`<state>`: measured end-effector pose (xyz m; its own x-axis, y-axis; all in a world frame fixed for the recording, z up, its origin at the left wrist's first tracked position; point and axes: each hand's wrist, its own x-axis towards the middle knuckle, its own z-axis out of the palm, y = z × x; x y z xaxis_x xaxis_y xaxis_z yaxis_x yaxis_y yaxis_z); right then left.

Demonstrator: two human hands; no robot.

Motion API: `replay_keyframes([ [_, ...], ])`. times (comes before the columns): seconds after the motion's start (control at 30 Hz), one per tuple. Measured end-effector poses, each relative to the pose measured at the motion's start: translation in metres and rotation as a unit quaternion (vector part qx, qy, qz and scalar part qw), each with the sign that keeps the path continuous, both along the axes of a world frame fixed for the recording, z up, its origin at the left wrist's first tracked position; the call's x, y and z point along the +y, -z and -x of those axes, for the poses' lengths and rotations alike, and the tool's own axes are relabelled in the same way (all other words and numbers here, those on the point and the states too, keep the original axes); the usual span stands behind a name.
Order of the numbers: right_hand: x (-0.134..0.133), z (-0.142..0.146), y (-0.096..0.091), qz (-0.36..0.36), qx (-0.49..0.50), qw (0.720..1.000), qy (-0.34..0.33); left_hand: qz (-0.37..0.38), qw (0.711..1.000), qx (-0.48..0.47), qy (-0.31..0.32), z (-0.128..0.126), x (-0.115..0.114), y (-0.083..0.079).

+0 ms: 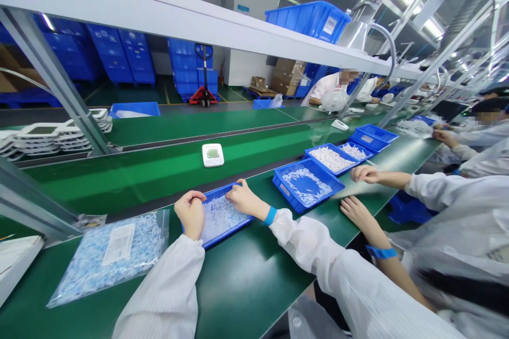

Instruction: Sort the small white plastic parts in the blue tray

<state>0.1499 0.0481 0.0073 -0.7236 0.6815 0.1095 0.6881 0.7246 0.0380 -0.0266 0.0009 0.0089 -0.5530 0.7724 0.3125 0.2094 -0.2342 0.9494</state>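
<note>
Hands both at the shallow blue plastic tray (222, 237) on the green worktop (246, 275): left hand (191, 213) curled shut over its small white plastic pieces (220, 217), right hand (244, 200) bent at its far rim, grip hidden. Small, low pinches would likely keep pieces from spilling.

The tray (228, 233) is blue, with white pieces (220, 217) inside. The table (246, 275) is dark green. At eight o'clock from the tray, the bag (91, 267) has a white label (118, 243).
</note>
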Motion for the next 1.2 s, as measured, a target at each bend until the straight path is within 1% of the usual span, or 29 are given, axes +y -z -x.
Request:
replay_keyframes([
  [0.07, -0.003, 0.002, 0.0, -0.009, 0.012, 1.0, 0.003, 0.002, 1.0, -0.007, 0.006, 0.0, 0.0, -0.001],
  [0.13, -0.009, 0.002, -0.004, -0.034, 0.05, 0.998, 0.002, 0.007, 1.0, -0.014, 0.018, 0.001, 0.0, 0.0],
  [0.2, -0.017, -0.005, -0.012, -0.079, 0.111, 0.991, -0.003, 0.015, 0.999, -0.02, 0.033, 0.001, 0.001, 0.001],
  [0.27, -0.027, -0.022, -0.025, -0.147, 0.198, 0.969, 0.017, 0.026, 0.998, -0.013, 0.051, 0.002, 0.003, 0.003],
  [0.3, -0.031, -0.035, -0.032, -0.188, 0.247, 0.949, 0.046, 0.032, 0.998, -0.005, 0.059, 0.002, 0.004, 0.005],
  [0.33, -0.035, -0.051, -0.039, -0.231, 0.296, 0.922, 0.094, 0.036, 0.997, 0.005, 0.066, 0.002, 0.004, 0.006],
  [0.4, -0.04, -0.088, -0.046, -0.304, 0.36, 0.854, 0.221, 0.041, 0.996, 0.027, 0.077, 0.001, 0.006, 0.007],
  [0.43, -0.041, -0.107, -0.047, -0.319, 0.368, 0.824, 0.29, 0.043, 0.995, 0.036, 0.08, 0.001, 0.006, 0.008],
  [0.47, -0.043, -0.126, -0.044, -0.311, 0.357, 0.809, 0.348, 0.046, 0.995, 0.043, 0.082, 0.0, 0.006, 0.008],
  [0.5, -0.045, -0.142, -0.039, -0.285, 0.338, 0.806, 0.393, 0.05, 0.994, 0.051, 0.083, 0.0, 0.006, 0.008],
  [0.53, -0.047, -0.155, -0.032, -0.251, 0.321, 0.81, 0.422, 0.055, 0.993, 0.06, 0.086, 0.0, 0.005, 0.008],
  [0.6, -0.056, -0.171, -0.015, -0.195, 0.315, 0.822, 0.433, 0.068, 0.99, 0.082, 0.094, 0.0, 0.004, 0.008],
  [0.67, -0.067, -0.175, -0.001, -0.182, 0.321, 0.832, 0.415, 0.078, 0.985, 0.111, 0.103, 0.001, 0.002, 0.007],
  [0.7, -0.073, -0.173, 0.003, -0.179, 0.324, 0.839, 0.399, 0.083, 0.982, 0.132, 0.105, 0.001, 0.002, 0.007],
  [0.77, -0.083, -0.167, 0.003, -0.169, 0.336, 0.854, 0.36, 0.101, 0.969, 0.198, 0.11, 0.0, 0.001, 0.008],
  [0.8, -0.087, -0.163, 0.001, -0.162, 0.345, 0.86, 0.34, 0.115, 0.955, 0.247, 0.115, -0.002, 0.0, 0.008],
  [0.83, -0.09, -0.16, -0.002, -0.155, 0.355, 0.863, 0.324, 0.131, 0.935, 0.305, 0.123, -0.004, -0.002, 0.008],
  [0.87, -0.091, -0.156, -0.005, -0.149, 0.365, 0.865, 0.312, 0.146, 0.909, 0.369, 0.129, -0.007, -0.004, 0.008],
  [0.97, -0.093, -0.147, -0.011, -0.129, 0.385, 0.867, 0.288, 0.174, 0.811, 0.543, 0.132, -0.018, -0.011, 0.01],
  [1.0, -0.093, -0.142, -0.011, -0.121, 0.391, 0.868, 0.28, 0.18, 0.782, 0.582, 0.131, -0.021, -0.013, 0.011],
  [1.03, -0.093, -0.137, -0.01, -0.113, 0.395, 0.871, 0.269, 0.185, 0.76, 0.609, 0.131, -0.024, -0.014, 0.011],
  [1.07, -0.094, -0.13, -0.009, -0.104, 0.395, 0.877, 0.254, 0.191, 0.744, 0.626, 0.134, -0.025, -0.016, 0.012],
  [1.1, -0.094, -0.122, -0.009, -0.092, 0.39, 0.886, 0.232, 0.196, 0.735, 0.635, 0.136, -0.026, -0.016, 0.012],
  [1.2, -0.089, -0.092, -0.015, -0.057, 0.329, 0.933, 0.136, 0.207, 0.726, 0.642, 0.134, -0.027, -0.016, 0.012],
])
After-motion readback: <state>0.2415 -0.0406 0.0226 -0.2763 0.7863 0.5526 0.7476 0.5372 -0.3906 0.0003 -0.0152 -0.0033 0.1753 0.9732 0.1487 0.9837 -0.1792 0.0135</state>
